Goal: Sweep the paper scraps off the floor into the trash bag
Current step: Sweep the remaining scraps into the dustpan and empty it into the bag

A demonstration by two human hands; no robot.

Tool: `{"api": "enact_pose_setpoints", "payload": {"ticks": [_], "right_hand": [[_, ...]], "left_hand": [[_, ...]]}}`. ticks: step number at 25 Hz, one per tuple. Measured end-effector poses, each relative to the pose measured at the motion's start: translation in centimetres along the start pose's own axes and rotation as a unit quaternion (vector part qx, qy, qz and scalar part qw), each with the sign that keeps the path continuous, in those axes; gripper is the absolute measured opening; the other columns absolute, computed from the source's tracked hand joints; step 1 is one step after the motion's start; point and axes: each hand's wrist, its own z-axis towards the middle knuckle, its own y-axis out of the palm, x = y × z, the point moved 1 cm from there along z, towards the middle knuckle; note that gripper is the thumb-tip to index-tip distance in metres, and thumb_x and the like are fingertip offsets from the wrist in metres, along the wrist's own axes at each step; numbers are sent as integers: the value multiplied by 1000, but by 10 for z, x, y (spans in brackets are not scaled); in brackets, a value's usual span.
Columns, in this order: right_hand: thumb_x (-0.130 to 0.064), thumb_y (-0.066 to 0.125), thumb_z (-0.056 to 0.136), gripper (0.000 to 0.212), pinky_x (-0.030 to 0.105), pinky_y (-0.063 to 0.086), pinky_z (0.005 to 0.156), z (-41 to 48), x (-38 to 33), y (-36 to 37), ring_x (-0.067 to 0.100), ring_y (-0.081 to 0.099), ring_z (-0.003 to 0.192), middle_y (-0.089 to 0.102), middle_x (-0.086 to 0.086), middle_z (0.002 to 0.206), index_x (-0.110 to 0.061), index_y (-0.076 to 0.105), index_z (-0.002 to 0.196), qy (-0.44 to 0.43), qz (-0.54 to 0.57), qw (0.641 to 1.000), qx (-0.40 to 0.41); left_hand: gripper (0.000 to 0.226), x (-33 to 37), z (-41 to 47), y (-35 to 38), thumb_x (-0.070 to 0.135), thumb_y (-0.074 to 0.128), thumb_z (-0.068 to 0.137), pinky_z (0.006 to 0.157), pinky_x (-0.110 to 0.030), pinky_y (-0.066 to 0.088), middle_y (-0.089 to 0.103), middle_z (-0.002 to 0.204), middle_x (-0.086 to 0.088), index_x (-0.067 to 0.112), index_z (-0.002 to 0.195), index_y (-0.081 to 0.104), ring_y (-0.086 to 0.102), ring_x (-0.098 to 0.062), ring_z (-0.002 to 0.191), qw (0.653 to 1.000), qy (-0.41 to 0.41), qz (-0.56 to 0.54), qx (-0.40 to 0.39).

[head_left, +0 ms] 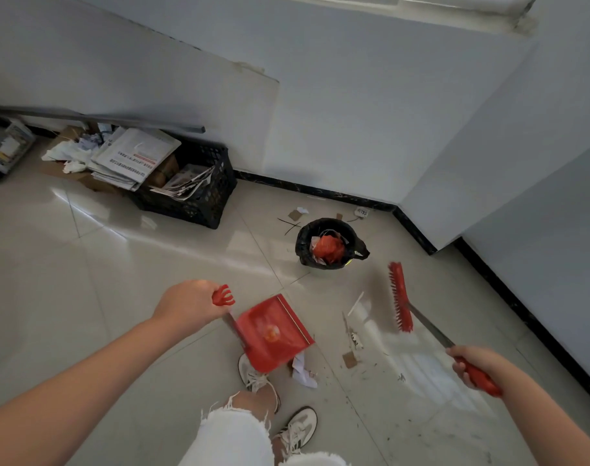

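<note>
- While the left hand has its grip closed round the red dustpan's handle top, the right hand is clamped on the red broom handle, bristles lifted clear of the floor.
- Paper scraps lie just beside the pan's edge; more bits sit between pan and broom, others behind the bag-lined trash bin.
- Judged step: gathering. Next, the broom likely has to drop beyond the scraps and draw them toward the lowered pan.
- Whether the pan touches the floor is unclear; a shoe is partly hidden beneath it.
</note>
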Motion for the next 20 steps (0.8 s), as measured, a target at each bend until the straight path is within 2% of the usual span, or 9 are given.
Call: {"api": "enact_pose_setpoints", "payload": {"ticks": [3, 6, 9, 13, 16, 20], "right_hand": [[-8, 52, 95, 11, 16, 35, 28, -1, -38, 13, 13, 40, 24, 45, 7, 37, -2, 44, 92, -11, -16, 1000, -4], [-8, 52, 96, 12, 16, 35, 27, -6, -80, 28, 12, 39, 23, 43, 6, 36, -4, 43, 88, 1, -6, 1000, -8], [-9, 50, 96, 9, 16, 35, 26, -2, -116, 41, 12, 39, 23, 42, 6, 36, -6, 43, 93, 5, 31, 999, -31], [-9, 48, 97, 14, 15, 34, 25, 9, -170, 55, 12, 39, 22, 42, 5, 34, -7, 42, 84, 47, 30, 998, -33], [-9, 46, 97, 15, 16, 36, 24, 35, -220, 54, 11, 39, 23, 42, 4, 35, -8, 43, 83, 43, 97, 992, -65], [-6, 37, 97, 22, 14, 36, 25, 71, -311, 55, 8, 38, 21, 39, 3, 33, -12, 38, 75, 54, 122, 990, -34]], "left_hand": [[32, -9, 26, 2, 56, 57, 84, 67, -30, 43, 72, 96, 3, 27, 94, 68, 66, -22, 94, 999, 18, 51, 6], [32, -26, 54, -5, 53, 54, 88, 68, -30, 44, 72, 99, 3, 30, 104, 68, 66, -22, 96, 999, -4, 43, 12], [31, -40, 87, -17, 54, 54, 88, 68, -30, 44, 73, 97, 2, 32, 104, 69, 67, -23, 95, 998, -42, 17, 36], [29, -48, 124, -29, 51, 58, 86, 66, -30, 44, 73, 93, 1, 32, 105, 70, 68, -24, 91, 996, -66, 6, 56], [28, -44, 162, -38, 51, 62, 84, 66, -31, 47, 74, 91, 2, 32, 102, 72, 69, -24, 89, 996, -72, 2, 55], [25, -31, 195, -50, 48, 73, 76, 63, -34, 50, 75, 85, 0, 34, 96, 74, 71, -28, 81, 992, -114, -1, 61]]}}
